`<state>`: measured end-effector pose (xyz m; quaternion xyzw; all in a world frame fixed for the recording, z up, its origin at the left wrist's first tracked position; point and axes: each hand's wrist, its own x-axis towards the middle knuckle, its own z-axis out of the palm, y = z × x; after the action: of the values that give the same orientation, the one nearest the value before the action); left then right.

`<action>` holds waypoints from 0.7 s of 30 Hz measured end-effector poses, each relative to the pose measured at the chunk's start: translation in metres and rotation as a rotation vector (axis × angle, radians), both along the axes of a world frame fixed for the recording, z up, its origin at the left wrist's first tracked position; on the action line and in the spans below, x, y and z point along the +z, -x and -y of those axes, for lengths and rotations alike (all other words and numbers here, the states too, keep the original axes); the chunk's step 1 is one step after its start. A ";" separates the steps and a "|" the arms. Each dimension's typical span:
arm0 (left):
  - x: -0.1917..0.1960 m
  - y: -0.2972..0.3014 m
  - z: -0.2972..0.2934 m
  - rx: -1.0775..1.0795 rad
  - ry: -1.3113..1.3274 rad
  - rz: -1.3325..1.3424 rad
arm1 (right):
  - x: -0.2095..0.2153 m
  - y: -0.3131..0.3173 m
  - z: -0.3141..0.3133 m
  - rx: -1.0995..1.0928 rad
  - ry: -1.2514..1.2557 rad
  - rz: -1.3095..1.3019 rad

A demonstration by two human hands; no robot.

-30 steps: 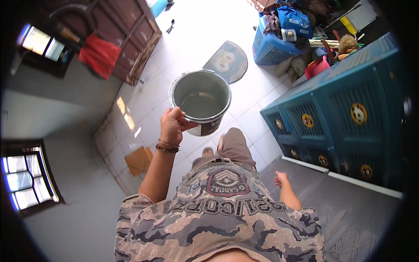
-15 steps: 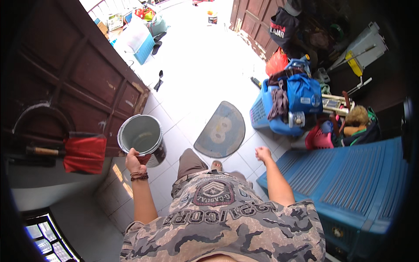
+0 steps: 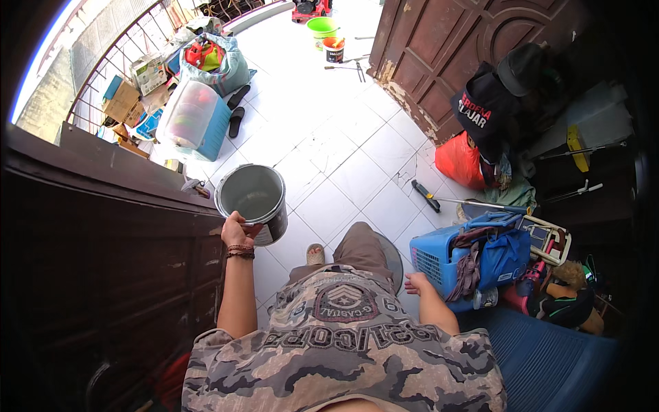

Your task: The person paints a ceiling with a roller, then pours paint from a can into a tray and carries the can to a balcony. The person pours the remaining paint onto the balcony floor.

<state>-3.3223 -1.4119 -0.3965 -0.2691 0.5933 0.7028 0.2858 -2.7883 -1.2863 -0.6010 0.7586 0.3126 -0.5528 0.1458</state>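
My left hand (image 3: 238, 231) is closed over the near rim of a bucket (image 3: 254, 199), grey inside and dark outside with a pale label. The bucket hangs tilted above the tiles at the left, and nothing shows inside it but its bare grey wall. Empty, my right hand (image 3: 416, 283) hangs low at my right side with its fingers loosely apart. It is nearest to a blue plastic basket (image 3: 429, 264) heaped with cloths and a blue bag, and appears not to touch it. Part of a grey doormat (image 3: 391, 264) shows beside my leg.
Dark wooden doors (image 3: 117, 275) flank the doorway. Outside at left stand a clear-lidded box (image 3: 189, 123), a stuffed bag (image 3: 223, 65) and black sandals (image 3: 237, 117). A green bucket (image 3: 321, 29) and a small paint pail (image 3: 333, 49) are ahead. A long-handled tool (image 3: 473, 204) lies right.
I have stepped forward through the room toward the doorway, carrying the bucket in my left hand. The doormat has passed under my leg, and the basket is now close to my right hand.
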 end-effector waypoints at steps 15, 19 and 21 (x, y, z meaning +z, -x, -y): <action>-0.036 0.338 -0.414 0.002 -0.010 0.078 | 0.022 0.414 -0.532 0.078 -0.360 -0.180; -0.045 0.421 -0.524 0.021 -0.028 0.098 | 0.116 0.561 -0.697 0.125 -0.753 -0.480; -0.055 0.464 -0.596 0.001 -0.040 0.071 | 0.129 0.610 -0.767 0.139 -0.808 -0.536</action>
<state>-3.7863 -0.8158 -0.4512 -0.2883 0.5685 0.7046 0.3119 -3.3988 -0.5192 -0.4723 0.5629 0.5783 -0.5521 -0.2092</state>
